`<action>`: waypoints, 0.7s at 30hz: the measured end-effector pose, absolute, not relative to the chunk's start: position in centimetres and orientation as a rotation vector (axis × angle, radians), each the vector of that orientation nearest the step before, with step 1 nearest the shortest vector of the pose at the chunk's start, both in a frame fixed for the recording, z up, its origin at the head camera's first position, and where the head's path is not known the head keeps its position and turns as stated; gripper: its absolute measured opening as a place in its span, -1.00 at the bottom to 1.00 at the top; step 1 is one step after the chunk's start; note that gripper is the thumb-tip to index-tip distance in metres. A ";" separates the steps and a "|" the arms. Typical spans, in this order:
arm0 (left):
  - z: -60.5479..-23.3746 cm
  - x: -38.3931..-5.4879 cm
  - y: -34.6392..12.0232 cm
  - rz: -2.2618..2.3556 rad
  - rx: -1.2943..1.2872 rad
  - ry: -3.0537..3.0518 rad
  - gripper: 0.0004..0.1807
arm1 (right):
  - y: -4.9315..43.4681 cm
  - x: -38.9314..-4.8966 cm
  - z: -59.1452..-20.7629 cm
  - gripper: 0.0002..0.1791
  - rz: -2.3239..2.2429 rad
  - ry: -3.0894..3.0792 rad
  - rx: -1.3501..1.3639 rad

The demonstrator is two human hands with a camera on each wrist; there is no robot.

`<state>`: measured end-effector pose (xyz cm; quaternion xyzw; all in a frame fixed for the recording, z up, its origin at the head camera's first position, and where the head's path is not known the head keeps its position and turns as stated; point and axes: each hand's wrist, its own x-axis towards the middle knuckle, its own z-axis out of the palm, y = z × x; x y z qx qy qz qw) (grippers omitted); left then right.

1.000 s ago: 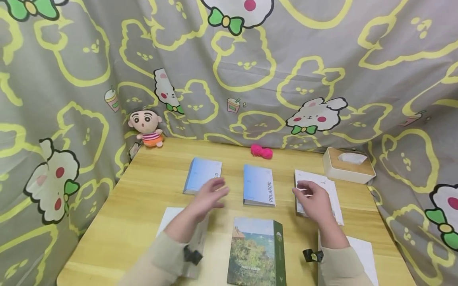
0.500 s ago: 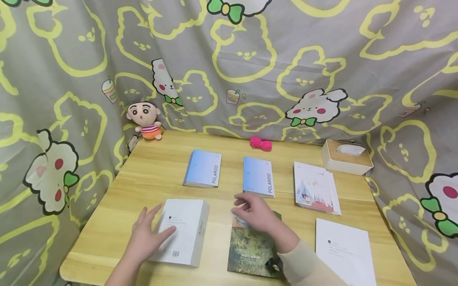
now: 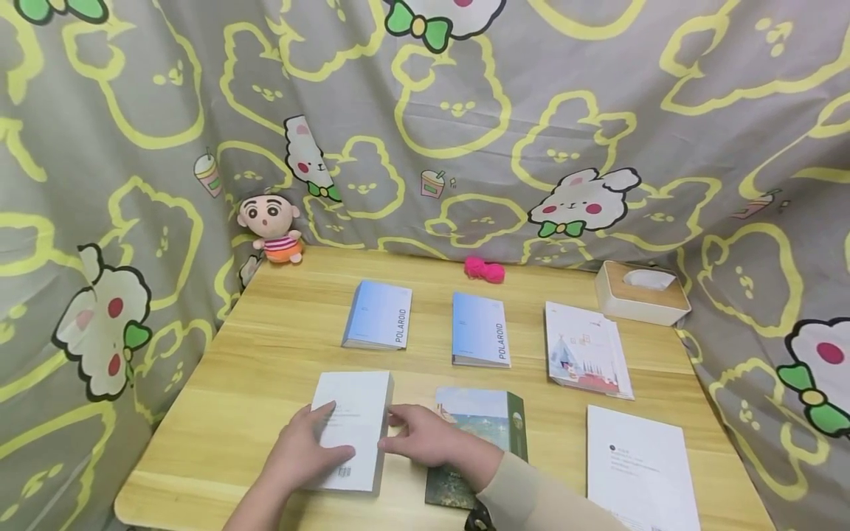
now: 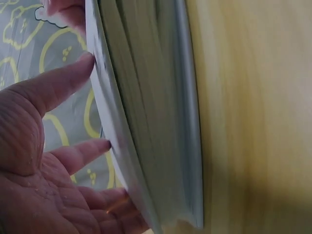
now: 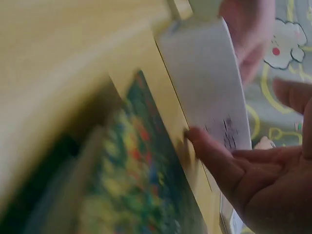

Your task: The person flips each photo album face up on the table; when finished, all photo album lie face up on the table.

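A thick white book [image 3: 355, 394] with small print and a barcode lies flat at the front left of the table. My left hand [image 3: 302, 453] is spread over its cover, and the left wrist view shows the fingertips touching the cover beside the page edges [image 4: 151, 122]. From the other side, my right hand [image 3: 432, 436] reaches to the book's spine [image 5: 200, 68]. Its fingertips are at the spine, but firm contact cannot be made out. Under my right forearm lies a photo album [image 3: 481, 409] with a painted landscape cover, partly hidden.
Two blue POLAROID albums, one left [image 3: 378, 313] and one in the middle [image 3: 479, 328], lie farther back. To the right are illustrated albums [image 3: 581, 346] and another white book [image 3: 637, 461]. A tissue box [image 3: 644, 291], pink yarn [image 3: 485, 270] and a plush doll [image 3: 272, 225] stand behind.
My left hand moved from above the left blue album onto the white book. My right hand crossed leftward from the illustrated albums, over the photo album, to the white book's spine.
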<state>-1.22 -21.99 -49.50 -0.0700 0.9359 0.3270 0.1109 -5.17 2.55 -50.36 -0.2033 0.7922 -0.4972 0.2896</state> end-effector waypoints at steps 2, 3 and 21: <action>-49.4 -1.3 -21.6 0.952 -0.204 2.761 0.06 | 2.3 -4.8 -50.8 -0.22 -1.383 2.107 -0.529; -49.4 -1.3 -21.5 0.951 -0.211 2.766 0.05 | 2.2 -4.6 -51.1 -0.23 -1.401 2.122 -0.524; -49.7 -1.8 -20.0 1.394 -0.313 2.617 -0.32 | 3.5 -3.8 -50.3 -0.38 -1.714 2.148 -0.422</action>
